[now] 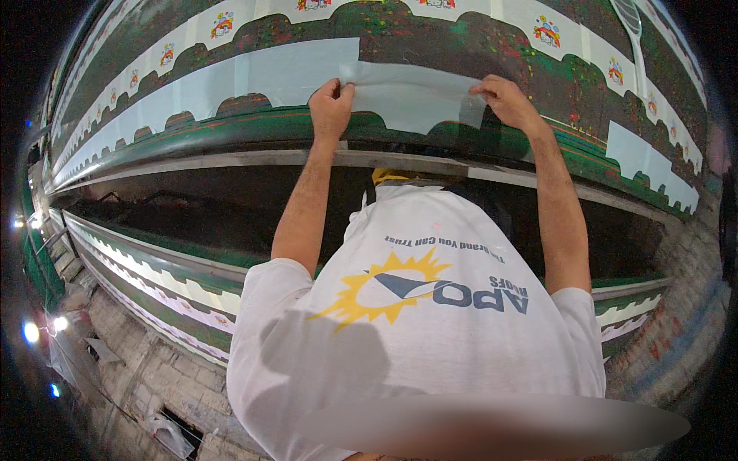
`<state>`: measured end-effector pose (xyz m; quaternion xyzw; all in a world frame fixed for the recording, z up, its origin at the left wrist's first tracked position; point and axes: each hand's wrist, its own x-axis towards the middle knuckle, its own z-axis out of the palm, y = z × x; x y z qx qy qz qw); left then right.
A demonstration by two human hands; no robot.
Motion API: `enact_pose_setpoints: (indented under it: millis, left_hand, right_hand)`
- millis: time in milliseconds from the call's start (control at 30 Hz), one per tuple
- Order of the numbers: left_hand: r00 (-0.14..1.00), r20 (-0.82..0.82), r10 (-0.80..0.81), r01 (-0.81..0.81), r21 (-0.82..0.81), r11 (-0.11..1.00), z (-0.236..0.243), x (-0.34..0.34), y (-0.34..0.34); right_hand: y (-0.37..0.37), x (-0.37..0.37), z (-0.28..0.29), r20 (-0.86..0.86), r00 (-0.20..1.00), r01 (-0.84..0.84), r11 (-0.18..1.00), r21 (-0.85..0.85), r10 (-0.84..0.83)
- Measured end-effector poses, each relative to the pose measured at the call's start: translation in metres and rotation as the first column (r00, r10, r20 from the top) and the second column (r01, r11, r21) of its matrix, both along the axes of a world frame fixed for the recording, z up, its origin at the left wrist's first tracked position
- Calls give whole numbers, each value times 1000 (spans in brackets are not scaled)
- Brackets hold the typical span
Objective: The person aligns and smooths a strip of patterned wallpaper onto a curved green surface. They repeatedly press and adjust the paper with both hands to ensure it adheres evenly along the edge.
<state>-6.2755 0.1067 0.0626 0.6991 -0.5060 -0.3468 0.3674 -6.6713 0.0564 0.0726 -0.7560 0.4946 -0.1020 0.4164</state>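
Observation:
A thin, pale blue-white cut piece of fabric (415, 98) with a notched lower edge is stretched between my hands over the dark, paint-specked long table. My left hand (330, 107) is closed, thumb and fingers pinching the piece near its left edge. My right hand (503, 100) pinches the opposite edge on the right. Left of it lies a row of similar pale blank pieces (284, 65), its end meeting the held piece at my left hand. The piece's near side hangs close to the table's green edge (261, 123).
Beyond lie rows of white pieces with colourful printed figures (547, 32). Another blank piece (638, 154) is at the right. A white slotted tool with a handle (632, 27) lies at upper right. A second table with pieces (169, 265) runs behind me, over a block floor (184, 384).

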Motion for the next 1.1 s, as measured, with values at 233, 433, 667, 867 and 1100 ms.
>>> enact_pose_setpoints:
  millis: [233, 433, 667, 867, 1100]
  left_hand:
    - [985, 168, -31, 33, -11, 999, -10, 24, -38]
    - [996, 88, -19, 19, 0, 1000, -19, 30, -55]
    - [974, 217, -69, 90, -85, 992, -21, 32, -60]
    - [893, 446, -55, 177, -236, 956, -25, 30, -60]
    - [533, 823, -196, 554, -165, 816, -41, 15, -58]
  right_hand:
    - [-7, 17, 6, 85, 945, 308, 948, 83, -314]
    - [-8, 28, 9, 102, 929, 352, 935, 51, -356]
    - [-9, 32, 6, 71, 919, 386, 922, 40, -388]
    - [-11, 31, 2, 75, 922, 378, 925, 22, -379]
    - [-14, 23, -10, 117, 929, 351, 936, 21, -351]
